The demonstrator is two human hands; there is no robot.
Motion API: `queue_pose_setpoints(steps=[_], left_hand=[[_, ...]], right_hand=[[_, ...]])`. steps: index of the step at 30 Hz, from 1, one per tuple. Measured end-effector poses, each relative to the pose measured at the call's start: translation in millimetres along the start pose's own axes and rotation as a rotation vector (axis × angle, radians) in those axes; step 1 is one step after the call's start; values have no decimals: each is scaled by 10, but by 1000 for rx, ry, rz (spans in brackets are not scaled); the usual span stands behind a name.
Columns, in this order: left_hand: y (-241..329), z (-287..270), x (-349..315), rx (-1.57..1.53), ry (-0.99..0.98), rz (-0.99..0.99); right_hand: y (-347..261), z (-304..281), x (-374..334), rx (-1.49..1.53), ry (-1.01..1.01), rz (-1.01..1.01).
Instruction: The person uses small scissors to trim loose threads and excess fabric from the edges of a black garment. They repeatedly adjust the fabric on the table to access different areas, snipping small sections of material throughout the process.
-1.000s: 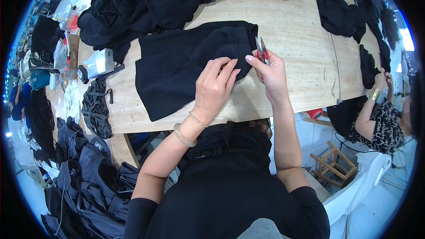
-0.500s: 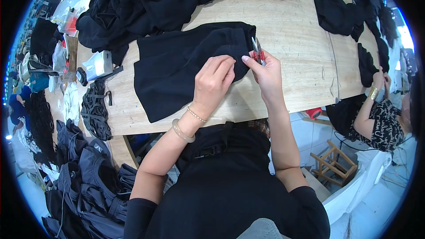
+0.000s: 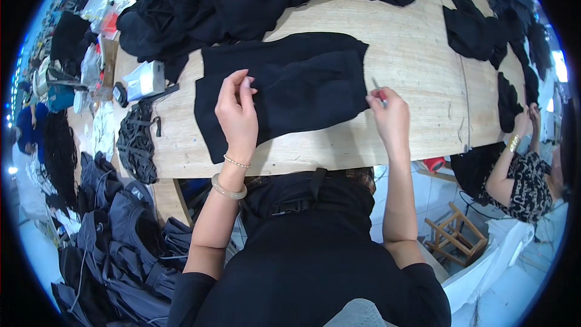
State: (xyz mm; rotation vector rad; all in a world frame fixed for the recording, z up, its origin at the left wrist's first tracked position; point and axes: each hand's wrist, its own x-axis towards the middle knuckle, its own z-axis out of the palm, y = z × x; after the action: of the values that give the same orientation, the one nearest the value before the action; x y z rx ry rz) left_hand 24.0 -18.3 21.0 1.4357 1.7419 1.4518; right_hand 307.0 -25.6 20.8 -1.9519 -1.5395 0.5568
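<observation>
A black garment piece (image 3: pixel 302 85), possibly a pair of shorts, lies flat on the wooden table before me, one end on the left and the other near my right hand. My right hand (image 3: pixel 392 115) is closed around small red-handled thread snips (image 3: pixel 381 93), their metal tip pointing up and away. Its thumb and fingertips are by the garment's right edge; whether they pinch the cloth I cannot tell. Over the garment's left part hovers my left hand (image 3: pixel 237 112), fingers loosely bent and apart, with nothing visible in it.
A heap of black cloth (image 3: pixel 206 12) covers the table's far side. Left of the garment are a white tissue pack (image 3: pixel 145 80) and tangled dark straps (image 3: pixel 138 142). Dark garments (image 3: pixel 121 236) pile up at lower left. At right, a co-worker (image 3: pixel 514 169) handles black pieces near a wooden stool (image 3: pixel 457 233).
The garment now lies flatter, its gathered right end no longer showing. My left hand has moved off that end to the left; my right hand, still with the snips, has shifted slightly right and nearer me.
</observation>
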Motion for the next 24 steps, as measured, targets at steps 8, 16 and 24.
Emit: queue_pose_setpoints(steps=[8,16,24], left_hand=[[-176,189,-248,92,-163,162],[-584,301,-261,217,-134,140],[-571,377,-241,432,-75,350]], right_hand=[[-852,278,-51,961,-389,-112],[-173,1172,306,905,-423,-50],[-201,1170,268,867,-411,-86]])
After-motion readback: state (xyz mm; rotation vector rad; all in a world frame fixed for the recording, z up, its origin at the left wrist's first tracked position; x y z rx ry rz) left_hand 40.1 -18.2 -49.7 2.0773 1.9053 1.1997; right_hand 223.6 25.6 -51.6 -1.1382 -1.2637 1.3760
